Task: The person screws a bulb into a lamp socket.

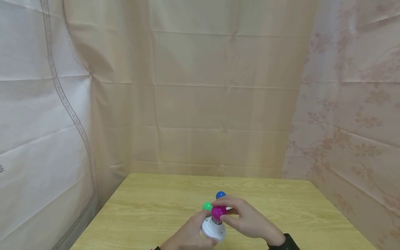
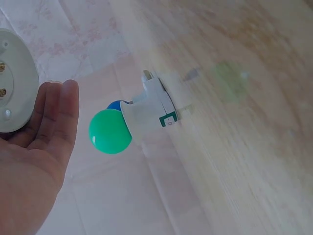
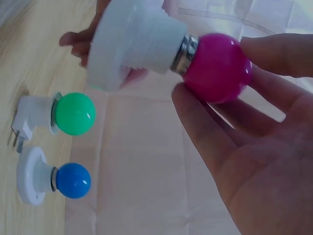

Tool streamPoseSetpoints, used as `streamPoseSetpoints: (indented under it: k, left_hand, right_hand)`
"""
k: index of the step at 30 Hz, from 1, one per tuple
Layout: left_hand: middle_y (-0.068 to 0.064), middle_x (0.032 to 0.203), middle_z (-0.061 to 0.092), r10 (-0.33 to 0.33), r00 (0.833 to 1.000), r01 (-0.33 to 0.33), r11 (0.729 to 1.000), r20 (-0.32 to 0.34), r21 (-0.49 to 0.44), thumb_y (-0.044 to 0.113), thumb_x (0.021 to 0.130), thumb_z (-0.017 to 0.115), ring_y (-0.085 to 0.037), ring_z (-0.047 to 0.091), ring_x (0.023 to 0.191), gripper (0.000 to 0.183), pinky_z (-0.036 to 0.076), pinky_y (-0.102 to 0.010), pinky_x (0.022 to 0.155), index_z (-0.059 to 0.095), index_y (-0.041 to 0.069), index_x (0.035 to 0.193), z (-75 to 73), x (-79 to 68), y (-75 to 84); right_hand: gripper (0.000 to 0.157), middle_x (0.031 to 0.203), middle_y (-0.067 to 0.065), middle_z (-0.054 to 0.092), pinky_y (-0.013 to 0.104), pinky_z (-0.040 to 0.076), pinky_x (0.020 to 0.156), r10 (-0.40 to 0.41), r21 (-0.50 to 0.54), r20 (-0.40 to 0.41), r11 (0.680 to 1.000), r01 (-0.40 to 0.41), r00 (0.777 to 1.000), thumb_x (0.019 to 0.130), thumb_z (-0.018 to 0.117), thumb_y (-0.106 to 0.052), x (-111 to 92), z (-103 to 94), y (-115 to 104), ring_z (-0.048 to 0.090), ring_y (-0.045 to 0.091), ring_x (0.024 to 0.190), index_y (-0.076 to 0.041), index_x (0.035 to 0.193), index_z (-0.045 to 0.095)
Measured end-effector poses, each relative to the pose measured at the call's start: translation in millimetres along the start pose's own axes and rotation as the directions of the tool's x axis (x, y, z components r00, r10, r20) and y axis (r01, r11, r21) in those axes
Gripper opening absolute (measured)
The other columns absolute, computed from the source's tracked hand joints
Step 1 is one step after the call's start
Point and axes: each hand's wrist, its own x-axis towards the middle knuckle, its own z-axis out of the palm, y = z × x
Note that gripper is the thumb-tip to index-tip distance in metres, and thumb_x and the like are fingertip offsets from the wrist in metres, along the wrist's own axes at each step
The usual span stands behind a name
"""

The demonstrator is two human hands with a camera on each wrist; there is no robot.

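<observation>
My left hand grips a white round lamp holder by its base, raised off the table. In the left wrist view, the underside of this lamp holder shows brass terminals. My right hand pinches a magenta light bulb between thumb and fingers. Seen from the right wrist, the bulb sits at the mouth of the socket, with part of its silver screw cap showing. Bulb and holder tilt together in that view.
Behind the hands, a green bulb stands in a white plug-in socket with a small switch. Beside it a blue bulb is in a white round holder. Both stand on the wood-patterned table. Cloth curtains surround the table.
</observation>
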Motion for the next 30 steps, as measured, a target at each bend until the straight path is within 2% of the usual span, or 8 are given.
streamPoseSetpoints:
  k: [3, 7, 14, 24, 26, 30]
  left_hand:
    - [0.007, 0.107, 0.055, -0.035, 0.999, 0.035, 0.999, 0.014, -0.021, 0.036, 0.075, 0.069, -0.011, 0.054, 0.089, 0.062, 0.046, -0.030, 0.075, 0.038, 0.030, 0.129, 0.5, -0.4, 1.2]
    - [0.007, 0.109, 0.054, -0.061, 0.998, 0.062, 0.997, 0.021, -0.035, 0.036, 0.076, 0.068, -0.011, 0.054, 0.090, 0.062, 0.046, -0.030, 0.075, 0.037, 0.030, 0.129, -1.0, -0.6, 2.9]
    - [0.008, 0.112, 0.052, -0.031, 0.999, 0.031, 0.999, 0.022, 0.016, 0.039, 0.077, 0.067, -0.011, 0.052, 0.092, 0.060, 0.046, -0.030, 0.074, 0.037, 0.030, 0.129, -2.9, 1.3, 4.3]
    - [0.009, 0.108, 0.053, 0.003, 1.000, -0.002, 0.996, -0.017, 0.093, 0.039, 0.076, 0.067, -0.009, 0.052, 0.089, 0.059, 0.045, -0.028, 0.071, 0.039, 0.028, 0.127, -4.7, 0.1, 4.6]
    - [0.009, 0.108, 0.053, -0.009, 1.000, 0.010, 0.997, -0.014, 0.078, 0.039, 0.076, 0.067, -0.009, 0.052, 0.089, 0.059, 0.046, -0.028, 0.071, 0.039, 0.028, 0.127, -4.9, 0.1, 4.7]
    - [0.007, 0.108, 0.054, -0.062, 0.998, 0.062, 0.998, 0.019, -0.013, 0.037, 0.076, 0.067, -0.011, 0.053, 0.090, 0.059, 0.046, -0.029, 0.072, 0.039, 0.028, 0.127, -4.5, -1.0, 4.9]
  right_hand:
    - [0.031, 0.122, 0.003, 0.053, 0.032, 0.048, 0.081, 0.030, 0.004, 0.028, 1.000, -0.030, 0.999, 0.092, 0.053, -0.011, -3, -2.0, 13, 0.049, 0.022, 0.110, -0.015, 0.123, 0.053]
    - [0.033, 0.124, 0.001, 0.051, 0.031, 0.048, 0.081, 0.009, 0.015, 0.048, 1.000, -0.009, 0.999, 0.093, 0.052, -0.014, -4, -4.3, 22, 0.046, 0.021, 0.113, -0.019, 0.125, 0.052]
    - [0.033, 0.121, 0.001, 0.054, 0.034, 0.049, 0.078, -0.053, 0.019, 0.022, 0.998, 0.053, 0.998, 0.092, 0.054, -0.014, -2, -4.0, 22, 0.049, 0.021, 0.110, -0.017, 0.125, 0.051]
    - [0.032, 0.115, 0.003, 0.056, 0.032, 0.050, 0.076, -0.048, 0.001, 0.001, 0.999, 0.048, 0.999, 0.091, 0.056, -0.016, 0, -2.6, 21, 0.052, 0.019, 0.104, -0.018, 0.122, 0.052]
    - [0.032, 0.112, 0.001, 0.056, 0.031, 0.050, 0.075, -0.026, 0.005, -0.006, 1.000, 0.026, 1.000, 0.090, 0.057, -0.017, 0, -2.0, 20, 0.053, 0.018, 0.101, -0.019, 0.122, 0.053]
    - [0.031, 0.107, 0.001, 0.057, 0.031, 0.051, 0.072, 0.009, -0.008, -0.028, 1.000, -0.009, 1.000, 0.088, 0.059, -0.019, 0, 0.6, 17, 0.054, 0.018, 0.096, -0.019, 0.119, 0.054]
